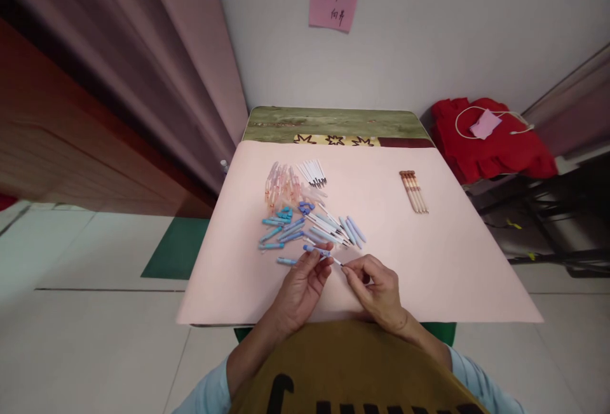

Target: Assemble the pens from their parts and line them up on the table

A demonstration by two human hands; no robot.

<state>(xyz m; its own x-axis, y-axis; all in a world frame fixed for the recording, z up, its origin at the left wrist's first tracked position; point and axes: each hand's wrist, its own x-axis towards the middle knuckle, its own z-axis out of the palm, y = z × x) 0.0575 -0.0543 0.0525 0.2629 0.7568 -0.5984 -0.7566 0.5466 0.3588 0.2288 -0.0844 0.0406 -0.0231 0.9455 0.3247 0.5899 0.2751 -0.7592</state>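
Observation:
Between the fingers of my left hand (302, 280) is a blue pen barrel (315, 250), held near the front of the table. My right hand (376, 284) pinches the dark-tipped end of a thin white pen refill (337, 262), whose other end meets the barrel. Just beyond my hands lie loose white refills (328, 227), pale blue pen tubes (356, 228), and several blue and teal pen parts (290, 230). Small teal pieces (284, 213) and dark blue pieces (305, 208) sit in little heaps behind them.
Clear pinkish pen parts (282, 186) are piled at the back left, beside a fan of white refills (312, 173). Several brown-topped pens (414, 192) lie in a row at the right. Pink paper (452, 274) covers the table; a red cloth-covered seat (490, 147) stands beyond its right edge.

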